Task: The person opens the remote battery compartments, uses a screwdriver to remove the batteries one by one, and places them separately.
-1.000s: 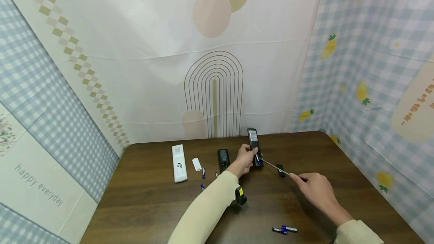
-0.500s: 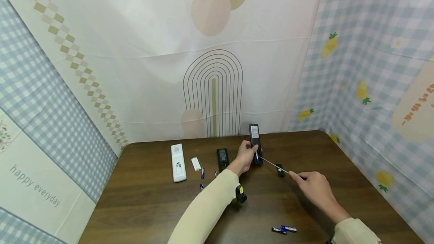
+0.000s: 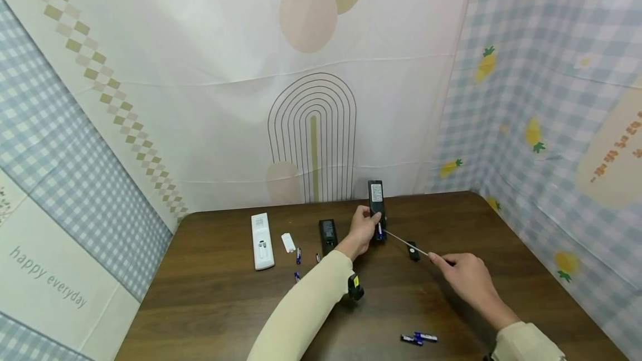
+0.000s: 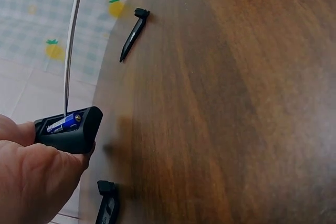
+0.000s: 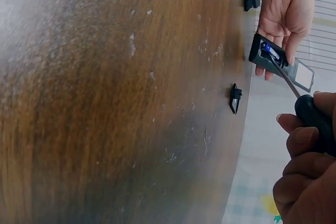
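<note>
My left hand [image 3: 362, 232] grips a black remote control [image 3: 376, 194], back side up, its battery bay uncovered. In the left wrist view a blue battery [image 4: 65, 123] lies tilted in that bay. My right hand [image 3: 470, 280] holds a screwdriver [image 5: 314, 121] by its dark handle, fingers wrapped round it. The screwdriver's thin metal shaft [image 4: 72, 45] reaches into the bay, its tip right beside the battery. Below the shaft, on the table, lies a small black battery cover [image 3: 413, 250].
A white remote [image 3: 262, 241], its white cover [image 3: 288, 242] and a second black remote [image 3: 328, 234] lie to the left on the wooden table [image 3: 200, 305]. Loose blue batteries [image 3: 298, 255] lie near them. More batteries [image 3: 426, 337] lie at the front. A curtain [image 3: 225, 138] hangs behind.
The remote in my left hand has risen slightly and stands a little straighter in the head view. The screwdriver tip stays at the battery bay. The head view has shifted slightly.
</note>
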A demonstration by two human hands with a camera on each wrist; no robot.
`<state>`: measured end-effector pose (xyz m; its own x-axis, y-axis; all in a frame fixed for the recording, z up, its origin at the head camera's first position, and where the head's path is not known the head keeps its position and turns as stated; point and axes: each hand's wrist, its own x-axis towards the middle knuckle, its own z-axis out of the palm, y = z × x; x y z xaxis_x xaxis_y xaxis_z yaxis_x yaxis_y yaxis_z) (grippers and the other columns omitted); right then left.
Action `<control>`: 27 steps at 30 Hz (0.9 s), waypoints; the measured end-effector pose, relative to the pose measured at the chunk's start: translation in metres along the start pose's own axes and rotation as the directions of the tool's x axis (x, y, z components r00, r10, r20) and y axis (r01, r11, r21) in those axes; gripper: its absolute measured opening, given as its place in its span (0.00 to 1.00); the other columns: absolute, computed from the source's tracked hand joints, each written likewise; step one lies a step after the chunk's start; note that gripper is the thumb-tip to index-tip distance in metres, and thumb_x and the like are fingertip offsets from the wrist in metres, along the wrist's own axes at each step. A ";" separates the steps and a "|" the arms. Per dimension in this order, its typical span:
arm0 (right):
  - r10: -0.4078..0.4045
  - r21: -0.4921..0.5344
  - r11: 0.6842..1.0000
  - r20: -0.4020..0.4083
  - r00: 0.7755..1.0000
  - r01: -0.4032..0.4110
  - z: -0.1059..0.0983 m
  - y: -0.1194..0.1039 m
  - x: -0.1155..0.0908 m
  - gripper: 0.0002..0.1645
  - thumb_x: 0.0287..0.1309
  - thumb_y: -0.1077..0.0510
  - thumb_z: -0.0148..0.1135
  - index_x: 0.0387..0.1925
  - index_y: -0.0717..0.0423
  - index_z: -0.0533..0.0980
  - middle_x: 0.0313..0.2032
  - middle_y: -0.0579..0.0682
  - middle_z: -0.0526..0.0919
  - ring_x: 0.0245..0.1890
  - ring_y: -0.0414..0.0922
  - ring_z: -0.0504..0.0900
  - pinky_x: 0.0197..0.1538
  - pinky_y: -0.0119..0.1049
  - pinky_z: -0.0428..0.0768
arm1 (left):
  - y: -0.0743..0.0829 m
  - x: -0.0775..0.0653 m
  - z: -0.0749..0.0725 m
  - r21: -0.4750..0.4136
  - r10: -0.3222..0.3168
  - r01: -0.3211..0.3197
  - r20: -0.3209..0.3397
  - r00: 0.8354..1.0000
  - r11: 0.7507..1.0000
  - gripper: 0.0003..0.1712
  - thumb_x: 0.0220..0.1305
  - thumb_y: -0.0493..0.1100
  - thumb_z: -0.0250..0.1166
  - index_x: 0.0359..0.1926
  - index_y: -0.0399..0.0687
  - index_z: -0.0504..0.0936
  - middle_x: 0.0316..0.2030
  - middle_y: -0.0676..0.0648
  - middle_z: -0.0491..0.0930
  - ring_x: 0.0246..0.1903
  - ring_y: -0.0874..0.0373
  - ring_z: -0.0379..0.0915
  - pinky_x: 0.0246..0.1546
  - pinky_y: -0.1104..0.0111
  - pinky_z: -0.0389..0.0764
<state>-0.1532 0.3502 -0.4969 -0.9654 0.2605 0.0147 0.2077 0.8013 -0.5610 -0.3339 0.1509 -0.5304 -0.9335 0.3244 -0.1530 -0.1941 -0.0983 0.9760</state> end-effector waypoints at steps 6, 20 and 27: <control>-0.001 -0.002 1.000 0.005 1.000 0.001 0.002 0.002 0.000 0.40 0.73 0.28 0.58 0.50 0.59 0.89 0.20 0.46 0.85 0.17 0.41 0.66 0.26 0.35 0.66 | 0.001 -0.002 -0.001 0.001 0.011 -0.011 0.011 1.000 1.000 0.13 0.83 0.45 0.58 0.60 0.46 0.70 0.61 0.37 0.87 0.60 0.47 0.85 0.58 0.60 0.82; -0.010 0.012 1.000 0.003 1.000 0.010 0.002 0.005 -0.001 0.38 0.73 0.29 0.59 0.49 0.59 0.90 0.19 0.46 0.84 0.18 0.41 0.68 0.27 0.35 0.67 | -0.003 0.002 -0.002 0.001 0.006 -0.006 0.002 1.000 1.000 0.12 0.83 0.45 0.58 0.59 0.47 0.69 0.60 0.37 0.87 0.58 0.48 0.85 0.54 0.63 0.81; -0.009 0.019 1.000 0.007 1.000 0.009 0.005 0.006 -0.002 0.35 0.74 0.30 0.59 0.48 0.57 0.90 0.15 0.44 0.77 0.16 0.40 0.65 0.25 0.33 0.65 | -0.005 0.002 -0.001 0.016 0.010 -0.010 -0.002 1.000 1.000 0.13 0.83 0.46 0.58 0.59 0.47 0.69 0.60 0.38 0.87 0.59 0.46 0.85 0.57 0.60 0.83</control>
<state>-0.1510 0.3517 -0.5047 -0.9683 0.2493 0.0139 0.1960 0.7932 -0.5765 -0.3352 0.1510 -0.5355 -0.9359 0.3216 -0.1439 -0.1805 -0.0867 0.9798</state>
